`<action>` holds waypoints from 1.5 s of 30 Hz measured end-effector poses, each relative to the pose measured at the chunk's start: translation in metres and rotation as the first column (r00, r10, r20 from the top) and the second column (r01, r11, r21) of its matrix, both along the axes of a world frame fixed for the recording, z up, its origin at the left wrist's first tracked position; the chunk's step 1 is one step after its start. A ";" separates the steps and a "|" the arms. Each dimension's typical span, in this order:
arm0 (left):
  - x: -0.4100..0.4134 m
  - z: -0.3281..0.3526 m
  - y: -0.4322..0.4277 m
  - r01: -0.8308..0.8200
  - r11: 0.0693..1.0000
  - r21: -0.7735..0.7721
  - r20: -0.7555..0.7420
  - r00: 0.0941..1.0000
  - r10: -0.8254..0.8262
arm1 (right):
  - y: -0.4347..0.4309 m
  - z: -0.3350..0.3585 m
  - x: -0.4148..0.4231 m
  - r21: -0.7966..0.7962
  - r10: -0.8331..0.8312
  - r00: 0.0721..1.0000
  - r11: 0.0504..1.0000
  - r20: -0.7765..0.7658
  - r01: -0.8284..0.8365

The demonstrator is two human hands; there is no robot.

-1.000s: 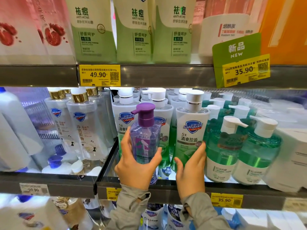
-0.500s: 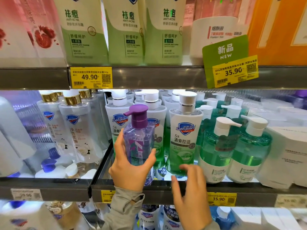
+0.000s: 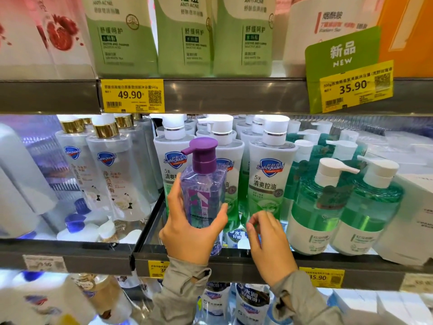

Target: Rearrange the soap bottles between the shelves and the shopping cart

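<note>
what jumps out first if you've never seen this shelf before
The purple pump bottle, gripped by the left hand in front of the middle shelf, stands out. Beside it the right hand, fingers loosely curled, is near a white-and-green Safeguard bottle. At upper right sits a green NEW sign.

Middle shelf (image 3: 234, 263): pump bottle (image 3: 203, 198) at the near edge, in the left hand (image 3: 189, 233), in front of the Safeguard bottles (image 3: 269, 181). Right hand (image 3: 269, 245) just right of it, not touching it, near side of the same row. Dispenser bottles (image 3: 314, 207) right of that row, boxes (image 3: 410, 219) far right. Divider (image 3: 150, 221) on the left, capped bottles (image 3: 117, 174) beyond it. Pouches (image 3: 185, 36) stand on the upper shelf (image 3: 234, 95).
</note>
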State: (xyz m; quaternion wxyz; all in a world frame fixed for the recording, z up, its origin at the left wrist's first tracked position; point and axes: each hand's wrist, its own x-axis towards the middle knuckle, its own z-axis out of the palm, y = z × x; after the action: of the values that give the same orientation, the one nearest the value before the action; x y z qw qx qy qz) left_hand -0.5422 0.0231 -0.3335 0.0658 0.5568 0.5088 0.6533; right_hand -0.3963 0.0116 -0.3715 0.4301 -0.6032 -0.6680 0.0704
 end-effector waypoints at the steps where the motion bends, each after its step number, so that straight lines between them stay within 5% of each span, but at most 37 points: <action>1: 0.000 0.000 0.000 0.001 1.000 0.000 -0.003 1.000 -0.001 | -0.001 -0.001 0.000 0.011 -0.017 1.000 1.000 -0.024 0.017; 6: 0.000 0.001 0.000 0.007 1.000 0.007 -0.004 1.000 -0.007 | 0.003 0.000 -0.004 0.053 -0.116 0.983 0.991 -0.143 0.124; 11: 0.000 -0.001 0.000 0.018 1.000 0.015 -0.004 1.000 -0.018 | -0.008 0.008 0.006 0.068 -0.047 0.950 0.995 -0.308 0.071; 16: 0.002 0.000 0.000 0.022 0.999 0.033 0.011 1.000 -0.022 | -0.052 0.011 0.030 0.258 -0.188 0.906 0.918 -0.380 0.299; 28: 0.016 0.005 -0.009 0.019 1.000 0.016 0.083 0.996 -0.021 | -0.034 -0.001 0.038 0.246 -0.303 0.903 0.891 -0.306 0.382; 39: 0.033 0.011 -0.015 0.199 0.980 -0.012 0.115 0.974 -0.197 | -0.050 0.009 0.045 0.220 -0.044 0.941 0.968 -0.335 0.123; 45: 0.005 0.000 -0.014 0.548 0.803 -0.234 0.215 0.835 -0.507 | -0.070 0.010 0.049 0.134 0.061 0.946 0.991 -0.318 -0.019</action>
State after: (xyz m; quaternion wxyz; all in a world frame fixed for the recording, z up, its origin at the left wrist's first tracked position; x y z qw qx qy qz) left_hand -0.5369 0.0088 -0.3339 0.3608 0.6129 0.4162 0.5665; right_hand -0.3469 -0.0587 -0.3613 0.5697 -0.5410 -0.6042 0.1332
